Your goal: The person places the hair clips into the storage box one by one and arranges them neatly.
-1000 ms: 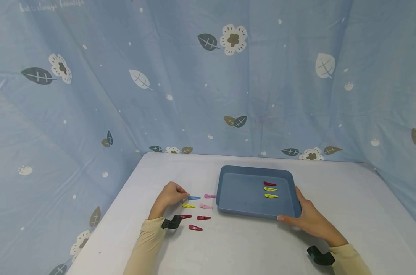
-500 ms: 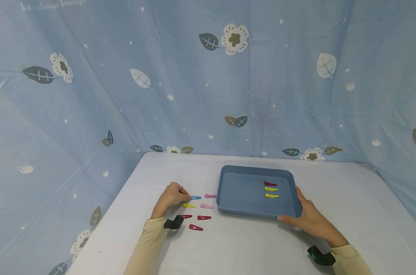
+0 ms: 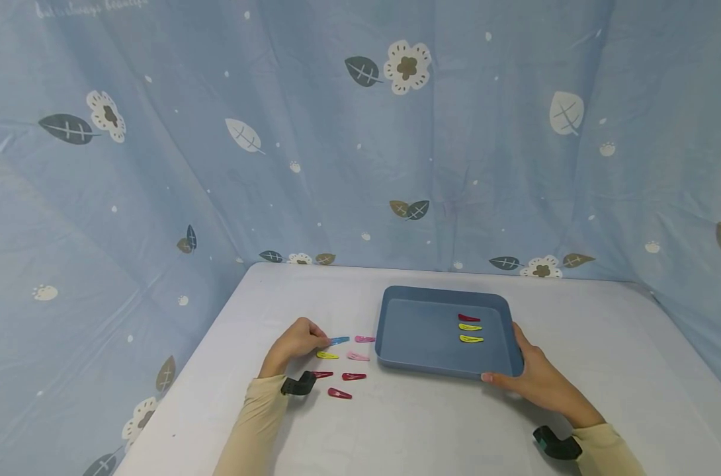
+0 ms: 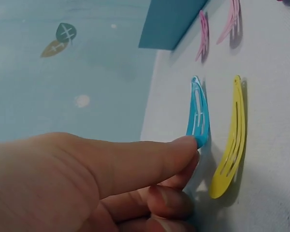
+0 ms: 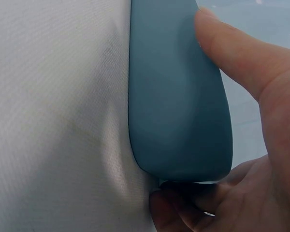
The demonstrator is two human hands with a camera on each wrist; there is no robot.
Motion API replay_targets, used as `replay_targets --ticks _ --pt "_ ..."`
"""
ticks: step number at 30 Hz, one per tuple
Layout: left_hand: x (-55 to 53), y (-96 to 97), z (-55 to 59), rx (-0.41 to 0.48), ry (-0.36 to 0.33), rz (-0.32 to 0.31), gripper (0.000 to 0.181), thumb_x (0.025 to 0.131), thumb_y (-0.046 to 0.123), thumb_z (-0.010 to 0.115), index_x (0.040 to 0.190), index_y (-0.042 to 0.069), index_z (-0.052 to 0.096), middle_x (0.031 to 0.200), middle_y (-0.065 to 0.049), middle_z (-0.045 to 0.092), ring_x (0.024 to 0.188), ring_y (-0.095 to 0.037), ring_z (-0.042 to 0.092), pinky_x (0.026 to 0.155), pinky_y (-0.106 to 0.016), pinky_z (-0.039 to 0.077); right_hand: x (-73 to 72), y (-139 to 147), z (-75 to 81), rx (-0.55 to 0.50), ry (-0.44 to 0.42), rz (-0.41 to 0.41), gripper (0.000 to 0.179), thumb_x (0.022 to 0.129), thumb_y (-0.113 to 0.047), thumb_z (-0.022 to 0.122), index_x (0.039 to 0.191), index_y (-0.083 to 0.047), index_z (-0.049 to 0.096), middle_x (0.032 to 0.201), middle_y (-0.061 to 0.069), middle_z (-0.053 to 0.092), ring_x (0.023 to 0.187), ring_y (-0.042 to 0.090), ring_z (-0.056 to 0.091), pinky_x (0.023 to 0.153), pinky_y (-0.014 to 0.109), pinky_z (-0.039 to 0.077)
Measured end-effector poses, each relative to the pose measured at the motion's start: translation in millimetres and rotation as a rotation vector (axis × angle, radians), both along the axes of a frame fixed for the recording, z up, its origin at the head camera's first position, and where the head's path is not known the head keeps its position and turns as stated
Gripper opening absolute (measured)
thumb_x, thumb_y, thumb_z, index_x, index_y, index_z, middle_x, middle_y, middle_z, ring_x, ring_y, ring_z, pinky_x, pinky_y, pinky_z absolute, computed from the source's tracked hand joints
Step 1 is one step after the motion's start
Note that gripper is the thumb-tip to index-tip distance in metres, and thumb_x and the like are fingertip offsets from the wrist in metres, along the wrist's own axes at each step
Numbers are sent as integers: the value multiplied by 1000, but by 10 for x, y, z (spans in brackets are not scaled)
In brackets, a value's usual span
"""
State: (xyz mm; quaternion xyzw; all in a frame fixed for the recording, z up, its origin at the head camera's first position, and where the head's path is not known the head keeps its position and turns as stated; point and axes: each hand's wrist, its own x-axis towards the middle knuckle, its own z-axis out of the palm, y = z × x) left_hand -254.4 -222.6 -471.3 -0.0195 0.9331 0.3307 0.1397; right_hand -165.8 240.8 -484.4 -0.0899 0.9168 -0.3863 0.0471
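Observation:
My left hand pinches the wide end of a blue hair clip between thumb and fingers; the clip's narrow end tilts up. Close beside it lies a yellow hair clip. Two pink clips are to the right, and several dark red clips are nearer, one partly behind the wrist camera. On the right, my right hand grips the near right corner of a blue-grey tray, thumb on the near side and fingers round the right side. Inside the tray lie a red clip and two yellow clips.
A white-covered table carries everything. Behind it and to the left hangs a blue curtain with leaves and flowers. A black wrist camera is on the left wrist, with another camera on the right.
The blue clip, flat a second ago, now has its narrow end raised in my left hand's pinch. My right hand and the tray have stayed in place.

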Motion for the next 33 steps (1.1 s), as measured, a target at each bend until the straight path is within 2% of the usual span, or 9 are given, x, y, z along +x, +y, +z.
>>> replay_targets --ticks 8,14,20,28,33 --pt "15 -13 34 25 -1 -60 18 98 18 69 93 3 76 79 -2 59 77 -16 51 69 -28 39 17 -9 2 30 -26 -6 128 86 -45 81 162 7 -8 161 41 26 141 61 39 103 72 43" --pt "1 -23 35 45 0 -84 21 101 20 65 94 4 77 80 -2 60 76 -15 51 69 -28 39 17 -12 7 40 -25 -11 128 86 -46 81 162 6 -7 160 41 26 140 63 39 101 73 43" --pt "-59 -41 -6 82 11 -104 22 102 20 63 94 5 77 80 -2 60 77 -16 50 69 -28 38 9 -12 7 19 -8 -3 128 86 -44 82 161 7 -7 160 41 28 140 61 41 103 72 42" --pt "-87 -26 -21 148 17 -86 22 103 21 60 99 7 78 90 -5 62 83 -17 50 71 -30 38 14 -9 9 32 -19 -8 128 86 -44 81 161 9 -7 159 43 26 140 62 40 103 72 43" --pt "-89 5 -24 173 43 -87 23 103 23 61 100 8 77 90 -5 63 79 -17 51 69 -29 41 18 -13 12 44 -43 -19 129 86 -46 81 160 9 -8 159 44 24 140 64 38 103 72 42"
